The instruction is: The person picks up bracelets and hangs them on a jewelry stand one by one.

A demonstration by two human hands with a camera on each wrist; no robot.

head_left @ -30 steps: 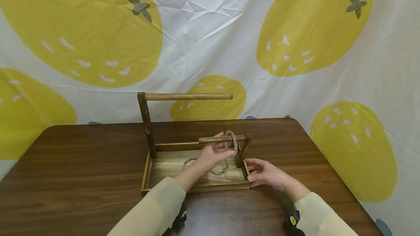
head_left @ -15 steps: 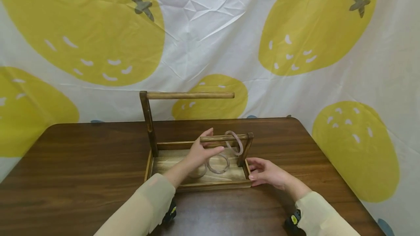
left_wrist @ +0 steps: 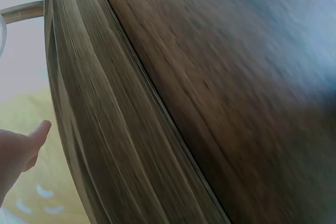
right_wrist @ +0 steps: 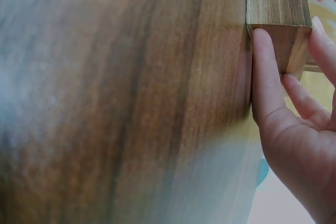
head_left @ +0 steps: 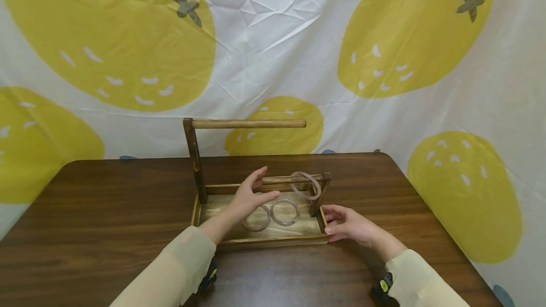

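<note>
Currently, three pale rings are showing: the hanging ring (head_left: 319, 190) is looping around the short bar (head_left: 275, 180) at a tilt, while the left flat ring (head_left: 257, 230) and the right flat ring (head_left: 283, 224) are lying just beside each other inside the wooden tray (head_left: 277, 241). That single tray is carrying two uprights and two bars, the long bar (head_left: 249, 124) reaching out above the short one. Of your two hands, your left hand (head_left: 247, 199) is hovering over the tray by the short bar's free end, its grip spreading thumb and fingers apart; your right hand (head_left: 351, 226) is touching the tray's right end, its fingers resting apart against the wood. One dark, wood-grained tabletop (head_left: 119, 212) is bearing everything, and behind it a white cloth (head_left: 273, 60) is hanging, creased near the top and displaying five large yellow fruit shapes.
</note>
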